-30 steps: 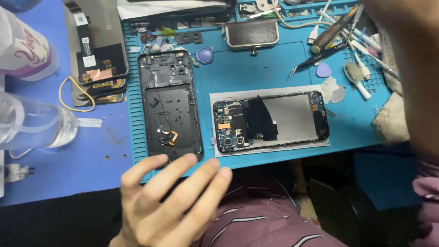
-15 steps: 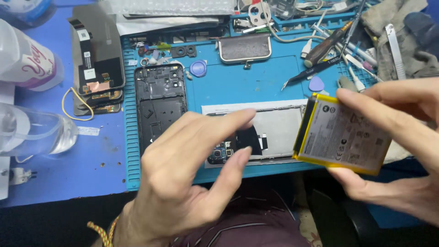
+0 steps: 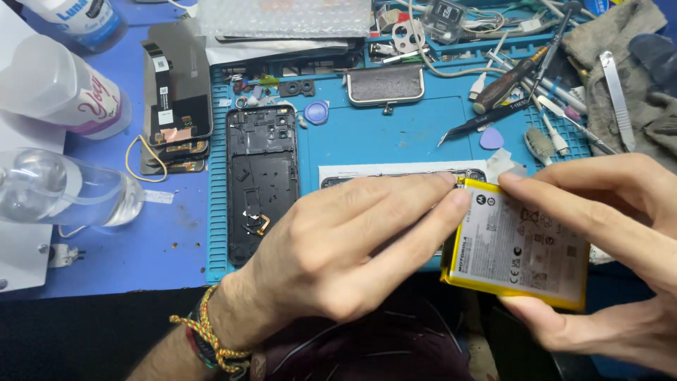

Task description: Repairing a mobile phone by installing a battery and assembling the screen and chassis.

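Both hands work over the near edge of the bench, above the blue silicone repair mat [image 3: 395, 141]. The right hand [image 3: 620, 268] holds a flat rectangular phone battery with a yellow rim and a grey printed label [image 3: 518, 247], its fingers closed on the top and bottom edges, so the battery is tilted up off the mat at the near right. The left hand [image 3: 352, 247] reaches across with its fingers [image 3: 423, 212] stretched long and close together, the tips touching the battery's upper left corner; whether they pinch a tab or film there cannot be told.

Behind the left hand, partly hidden, an opened black phone on a white sheet [image 3: 395, 173] lies on the mat. To its left a black plastic phone mid-frame with an orange flex cable [image 3: 262, 183] lies upright along the mat's left edge. A stack of dark display panels [image 3: 176, 106] sits on the blue bench surface beyond that edge. Screwdrivers and tweezers [image 3: 522, 85] lie at the far right of the mat.

Judgement: the step in hand appears to be preparing the battery's corner or edge while it is held clear of the phone. The next move calls for a steady right-hand hold and light, precise fingertip work, without bending the cell.
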